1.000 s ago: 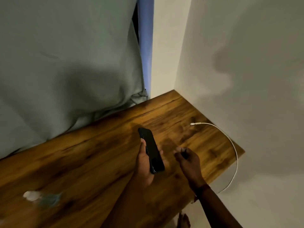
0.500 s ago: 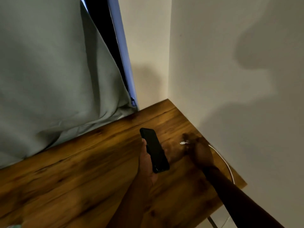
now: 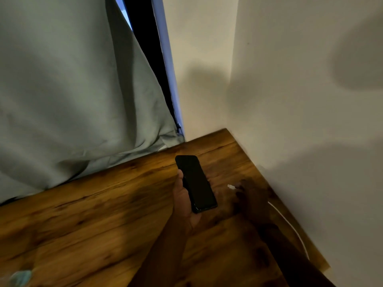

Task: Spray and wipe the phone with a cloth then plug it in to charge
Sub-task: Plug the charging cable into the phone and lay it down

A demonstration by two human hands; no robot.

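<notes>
Left hand point(image 3: 183, 200) wrapped round phone point(image 3: 195, 183) above counter point(image 3: 83, 220); right hand point(image 3: 251, 195) pinching cable point(image 3: 290, 226) plug, blurry.

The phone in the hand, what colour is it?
Black. The phone, held in the left hand, shows a dark, blank screen in the head view.

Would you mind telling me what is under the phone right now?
The left hand is under the phone, holding it above the wooden table. The palm and fingers beneath it are mostly covered.
</notes>
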